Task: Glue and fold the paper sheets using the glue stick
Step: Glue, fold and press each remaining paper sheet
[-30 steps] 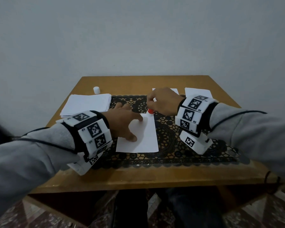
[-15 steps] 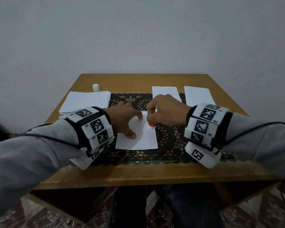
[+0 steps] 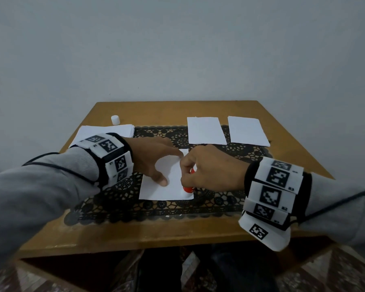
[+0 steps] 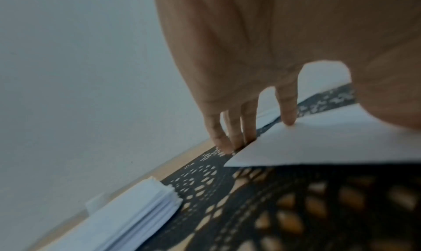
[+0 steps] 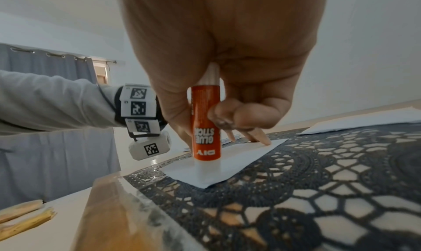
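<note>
Pressing the glue stick (image 5: pixel 205 128) upside down onto the paper sheet (image 3: pixel 171 178), my right hand (image 3: pixel 209 169) grips its orange barrel so the tip meets the sheet's corner at 5 o'clock. My left hand (image 3: pixel 154 157) lies spread and flat on the sheet, apparently to stop it sliding on the lace mat (image 3: pixel 219 203). Two more sheets (image 3: pixel 207 130) wait at 1 o'clock, a paper stack (image 4: pixel 127 217) at 10 o'clock.
</note>
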Available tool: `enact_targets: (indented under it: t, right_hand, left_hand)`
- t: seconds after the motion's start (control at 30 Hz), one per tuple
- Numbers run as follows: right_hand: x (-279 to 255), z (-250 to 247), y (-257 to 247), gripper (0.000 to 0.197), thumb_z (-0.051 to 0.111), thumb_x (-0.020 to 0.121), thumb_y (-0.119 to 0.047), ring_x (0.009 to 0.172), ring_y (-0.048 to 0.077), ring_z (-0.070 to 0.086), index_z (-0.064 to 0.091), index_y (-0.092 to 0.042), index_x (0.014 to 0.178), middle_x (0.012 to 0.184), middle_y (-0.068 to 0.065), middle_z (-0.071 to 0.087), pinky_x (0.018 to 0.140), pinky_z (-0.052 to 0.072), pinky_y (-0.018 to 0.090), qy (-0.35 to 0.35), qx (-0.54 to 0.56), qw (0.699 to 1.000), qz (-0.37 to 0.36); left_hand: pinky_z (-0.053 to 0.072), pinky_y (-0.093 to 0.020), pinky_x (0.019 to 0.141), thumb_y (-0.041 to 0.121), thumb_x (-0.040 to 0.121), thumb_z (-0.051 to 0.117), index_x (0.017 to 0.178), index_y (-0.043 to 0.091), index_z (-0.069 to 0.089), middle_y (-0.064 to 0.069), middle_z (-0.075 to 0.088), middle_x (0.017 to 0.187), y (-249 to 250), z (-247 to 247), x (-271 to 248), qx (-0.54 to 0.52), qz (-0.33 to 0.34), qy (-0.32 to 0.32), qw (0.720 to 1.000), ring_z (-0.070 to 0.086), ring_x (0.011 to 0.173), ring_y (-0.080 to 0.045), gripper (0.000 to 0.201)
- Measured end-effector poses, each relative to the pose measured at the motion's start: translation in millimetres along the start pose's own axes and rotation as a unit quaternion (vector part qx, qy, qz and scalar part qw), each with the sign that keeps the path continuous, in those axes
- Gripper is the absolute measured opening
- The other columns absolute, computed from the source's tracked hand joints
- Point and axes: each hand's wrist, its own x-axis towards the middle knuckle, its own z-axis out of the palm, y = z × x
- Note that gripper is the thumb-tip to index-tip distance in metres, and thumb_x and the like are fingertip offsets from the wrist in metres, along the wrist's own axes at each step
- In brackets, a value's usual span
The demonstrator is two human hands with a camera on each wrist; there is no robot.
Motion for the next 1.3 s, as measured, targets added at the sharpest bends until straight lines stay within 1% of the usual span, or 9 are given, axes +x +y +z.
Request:
enact_targets:
  t: [0.3, 0.43, 0.5, 0.57, 0.63, 0.73, 1.0, 1.13, 1.3]
  right_hand:
    - [2.8, 1.0, 7.6, 0.017, 0.067, 0.082, -0.025, 0.076, 0.015, 0.063, 0.071, -0.015, 0.07, 0.076, -0.002, 0.07, 0.078, 0.054, 0.041, 0.007, 0.025, 1.0, 0.017]
    - [1.3, -1.4, 11.6, 0.017, 0.065, 0.084, -0.026, 0.076, 0.013, 0.064, 0.073, -0.016, 0.072, 0.078, -0.005, 0.07, 0.077, 0.054, 0.038, 0.008, 0.037, 0.999, 0.017]
    - [-0.9, -4.5, 13.4, 0.018, 0.064, 0.086, -0.025, 0.065, 0.005, 0.062, 0.073, -0.015, 0.075, 0.078, -0.005, 0.071, 0.064, 0.053, 0.024, 0.02, 0.06, 0.998, 0.023]
    - [-5.1, -9.8, 14.6, 0.019, 0.062, 0.089, -0.022, 0.047, 0.0, 0.055, 0.073, -0.011, 0.078, 0.066, -0.01, 0.067, 0.047, 0.043, 0.014, 0.039, 0.083, 0.995, 0.038]
    - [-10.1, -17.2, 17.6, 0.019, 0.06, 0.09, -0.021, 0.039, 0.004, 0.049, 0.072, -0.01, 0.08, 0.049, -0.013, 0.059, 0.045, 0.044, 0.019, 0.053, 0.109, 0.991, 0.059]
    - [-17.3, -28.4, 25.4, 0.018, 0.06, 0.09, -0.021, 0.043, 0.015, 0.05, 0.072, -0.012, 0.08, 0.047, -0.006, 0.054, 0.046, 0.048, 0.029, 0.072, 0.132, 0.986, 0.076]
    - [-27.2, -37.5, 42.7, 0.018, 0.061, 0.09, -0.023, 0.039, 0.011, 0.049, 0.072, -0.016, 0.078, 0.049, -0.003, 0.056, 0.047, 0.049, 0.03, 0.102, 0.115, 0.984, 0.089]
    - [-27.3, -32.5, 40.8, 0.017, 0.06, 0.091, -0.021, 0.039, 0.012, 0.049, 0.071, -0.014, 0.08, 0.044, -0.009, 0.055, 0.047, 0.048, 0.029, 0.097, 0.122, 0.984, 0.084]
    - [-28.8, -32.1, 38.9, 0.017, 0.06, 0.091, -0.02, 0.042, 0.016, 0.052, 0.071, -0.013, 0.08, 0.053, 0.001, 0.057, 0.047, 0.05, 0.029, 0.096, 0.132, 0.984, 0.078]
  left_hand:
    - [0.033, -0.045, 0.108, 0.076, 0.08, 0.041, 0.145, 0.037, 0.012, 0.0, 0.025, 0.149, -6.9, 7.2, -7.7, 0.081, 0.037, 0.019, 0.996, 0.029, 0.133, -0.02, 0.081]
    - [0.028, -0.043, 0.113, 0.072, 0.076, 0.056, 0.15, 0.031, 0.01, 0.003, 0.025, 0.151, -6.0, 7.9, -4.7, 0.03, 0.0, 0.015, 0.999, 0.027, 0.135, -0.017, 0.096]
    - [0.026, -0.046, 0.113, 0.067, 0.069, 0.068, 0.15, 0.03, 0.008, 0.001, 0.026, 0.147, -3.8, 5.4, 0.6, -0.002, -0.05, 0.003, 0.999, 0.025, 0.136, -0.02, 0.108]
    - [0.028, -0.053, 0.111, 0.067, 0.06, 0.076, 0.148, 0.032, 0.006, -0.001, 0.025, 0.144, -3.1, 4.1, 6.8, -0.012, -0.098, -0.013, 0.995, 0.022, 0.136, -0.023, 0.118]
    - [0.031, -0.056, 0.108, 0.066, 0.052, 0.08, 0.146, 0.033, 0.009, -0.001, 0.026, 0.141, -3.7, 2.9, 11.4, -0.025, -0.127, -0.021, 0.991, 0.022, 0.136, -0.024, 0.122]
    - [0.033, -0.055, 0.106, 0.065, 0.048, 0.083, 0.142, 0.03, 0.017, 0.0, 0.03, 0.138, -4.6, 0.6, 14.4, -0.038, -0.141, -0.026, 0.989, 0.027, 0.132, -0.024, 0.12]
    - [0.034, -0.051, 0.106, 0.07, 0.047, 0.079, 0.139, 0.026, 0.023, -0.004, 0.032, 0.139, -3.0, 0.6, 11.6, -0.02, -0.183, -0.027, 0.983, 0.031, 0.132, -0.026, 0.117]
    - [0.035, -0.05, 0.105, 0.07, 0.046, 0.079, 0.137, 0.025, 0.024, -0.005, 0.034, 0.139, -2.3, -0.4, 10.3, -0.027, -0.189, -0.028, 0.981, 0.033, 0.13, -0.026, 0.115]
    - [0.035, -0.049, 0.104, 0.074, 0.045, 0.077, 0.131, 0.026, 0.03, -0.001, 0.037, 0.134, -4.3, 2.9, 8.1, -0.03, -0.188, -0.014, 0.982, 0.034, 0.125, -0.022, 0.109]
